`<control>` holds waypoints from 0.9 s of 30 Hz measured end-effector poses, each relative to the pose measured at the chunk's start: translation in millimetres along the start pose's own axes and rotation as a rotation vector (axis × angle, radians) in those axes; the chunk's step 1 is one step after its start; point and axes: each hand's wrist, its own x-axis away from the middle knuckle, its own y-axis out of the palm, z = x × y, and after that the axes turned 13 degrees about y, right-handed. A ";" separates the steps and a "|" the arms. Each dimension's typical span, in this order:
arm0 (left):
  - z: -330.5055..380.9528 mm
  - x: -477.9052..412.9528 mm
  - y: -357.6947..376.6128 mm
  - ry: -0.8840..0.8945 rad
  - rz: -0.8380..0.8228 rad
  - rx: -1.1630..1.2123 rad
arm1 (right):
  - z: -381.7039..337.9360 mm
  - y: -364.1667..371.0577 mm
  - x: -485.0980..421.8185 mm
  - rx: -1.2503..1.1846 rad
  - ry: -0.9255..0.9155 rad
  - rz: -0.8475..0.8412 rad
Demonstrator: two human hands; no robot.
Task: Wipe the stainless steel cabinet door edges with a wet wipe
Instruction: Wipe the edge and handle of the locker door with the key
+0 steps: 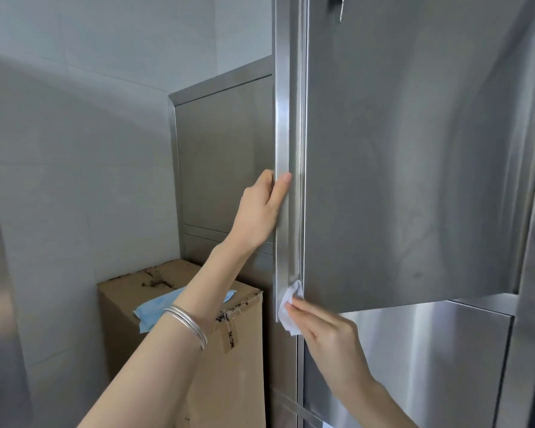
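Left hand [260, 211] clamped on the open cabinet door [414, 149] edge, thumb in front. Right hand [328, 332] pinching a white wet wipe [289, 310] against the edge's bottom corner.

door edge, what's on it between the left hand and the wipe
Nothing. In the head view the door edge runs bare steel from the left hand gripping it down to the wipe, which the right hand presses at the bottom corner.

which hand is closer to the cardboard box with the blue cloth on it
Left. The left hand grips the open door's edge above the cardboard box, its forearm crossing over it. The right hand presses the wet wipe at the door's bottom corner, right of the box.
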 end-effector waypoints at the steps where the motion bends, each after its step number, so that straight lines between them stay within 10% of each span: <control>1: 0.6 0.8 -1.4 0.013 -0.014 0.012 | -2.5 -3.8 -5.7 -0.040 0.007 0.063; 7: 13.0 3.7 -7.3 0.011 -0.072 0.044 | -10.3 -17.1 -58.5 -0.121 -0.093 0.409; 27: 8.3 7.3 -0.5 -0.027 -0.008 0.044 | -6.3 11.3 8.3 -0.177 0.258 0.084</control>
